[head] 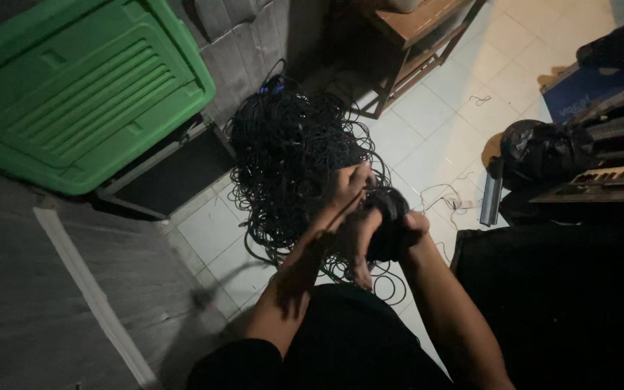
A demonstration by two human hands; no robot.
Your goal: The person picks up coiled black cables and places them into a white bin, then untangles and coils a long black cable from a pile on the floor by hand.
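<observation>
Hands
- Left hand (347, 196): raised in front of the body, fingers (359, 177) stretched forward and closed lightly on a thin black strand running across the palm; thumb side touching the bundle.
- Right hand (407, 230): closed around a coiled cable bundle (388, 217), fingers wrapped over its lower edge, wrist bent inward.

Held item
- Coiled cable bundle: black, compact, wound in tight loops, held between both hands, above the knees and just in front of the big heap.

Near the hands
- Tangled cable pile (290, 155): large loose mass of thin black cable on the tiled floor (435, 123), directly beyond the hands, loops spilling toward the feet; strand from the left hand leading into it.
- Bare foot (361, 271): below the hands, toes resting among stray loops.

Surroundings
- Green plastic crate lid (81, 87): ribbed, upper left, tilted, lying over a dark flat case (175, 170).
- Wooden table (417, 32): top centre, legs and lower rail visible.
- Black bag (543, 152): shiny, crumpled, right of centre.
- Keyboard instruments (608, 180): stacked at right edge, keys partly visible.
- Grey tube (491, 198): upright-lying on floor beside the bag.
- Thin pale cord (445, 196): loose on tiles right of the hands.
</observation>
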